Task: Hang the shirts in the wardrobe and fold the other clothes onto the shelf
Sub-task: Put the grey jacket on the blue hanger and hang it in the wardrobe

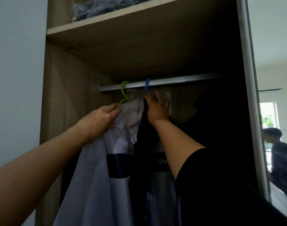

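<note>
A pale grey shirt [94, 168] with a dark blue chest band hangs from a green hanger [124, 90] hooked over the metal rail [180, 82]. My left hand [100, 119] grips the shirt's shoulder by the collar. To its right a dark shirt [157, 165] with a white logo hangs on a blue hanger [147, 84], also hooked on the rail. My right hand [157, 108] holds that hanger just below its hook, with some fingers spread upward. The lower parts of both hangers are hidden by cloth and hands.
A wooden shelf [94, 22] above the rail carries dark clothes in a clear plastic bag [103, 7]. The right part of the wardrobe interior is dark. The wardrobe's right frame [252, 95] borders a room where a person [281, 159] stands.
</note>
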Available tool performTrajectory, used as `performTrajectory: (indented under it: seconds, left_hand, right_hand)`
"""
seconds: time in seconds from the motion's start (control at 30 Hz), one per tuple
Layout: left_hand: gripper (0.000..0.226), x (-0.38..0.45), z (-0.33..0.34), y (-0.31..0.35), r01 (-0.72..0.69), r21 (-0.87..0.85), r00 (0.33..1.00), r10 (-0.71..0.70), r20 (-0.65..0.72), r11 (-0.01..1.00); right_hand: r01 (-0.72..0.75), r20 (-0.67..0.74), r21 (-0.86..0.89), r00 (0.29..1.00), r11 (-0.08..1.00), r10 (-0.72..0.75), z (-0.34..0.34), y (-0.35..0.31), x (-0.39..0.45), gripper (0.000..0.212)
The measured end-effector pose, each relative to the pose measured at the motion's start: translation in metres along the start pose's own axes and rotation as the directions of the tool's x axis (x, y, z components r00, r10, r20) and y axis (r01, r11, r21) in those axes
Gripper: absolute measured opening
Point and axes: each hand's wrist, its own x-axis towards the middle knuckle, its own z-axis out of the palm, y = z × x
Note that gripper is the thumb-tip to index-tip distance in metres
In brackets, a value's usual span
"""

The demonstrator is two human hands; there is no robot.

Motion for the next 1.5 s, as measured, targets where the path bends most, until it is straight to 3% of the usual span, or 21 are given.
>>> performTrajectory:
  seconds: [0.13,0.27,0.43,0.8,1.0,1.27,1.5]
  left_hand:
    - [0.066,-0.012,-0.005,0.014,-0.009,-0.013,1.0,0.009,0.012,1.0]
    - [0.062,-0.045,-0.021,0.026,-0.004,-0.087,1.0,0.002,-0.014,0.996]
    - [0.067,-0.095,-0.033,0.031,0.156,-0.108,0.987,-0.151,0.058,0.982]
    - [0.07,-0.234,-0.094,0.056,0.354,0.125,0.91,-0.373,0.182,0.927]
    - [0.073,-0.31,-0.15,0.064,0.488,0.264,0.81,-0.544,0.218,0.832]
    - [0.076,-0.411,-0.21,0.09,0.634,0.429,0.616,-0.755,0.223,0.644]
    - [0.08,-0.482,-0.247,0.083,0.756,0.46,0.443,-0.881,0.164,0.466]
  right_hand:
    - [-0.08,0.078,-0.02,0.994,0.997,0.081,-0.017,-0.008,-0.014,0.053]
    - [-0.069,0.089,0.033,0.994,0.997,0.066,-0.036,-0.015,-0.05,0.06]
    - [-0.058,0.033,0.054,0.998,0.997,0.056,-0.059,-0.032,-0.101,0.054]
    - [0.036,0.26,0.184,0.962,0.982,-0.084,-0.078,-0.08,-0.232,0.059]
    - [0.128,0.327,0.317,0.915,0.94,-0.235,-0.077,-0.123,-0.293,0.066]
    - [0.314,0.349,0.456,0.798,0.833,-0.492,-0.091,-0.175,-0.373,0.071]
    - [0.523,0.329,0.54,0.591,0.66,-0.737,-0.098,-0.239,-0.457,0.072]
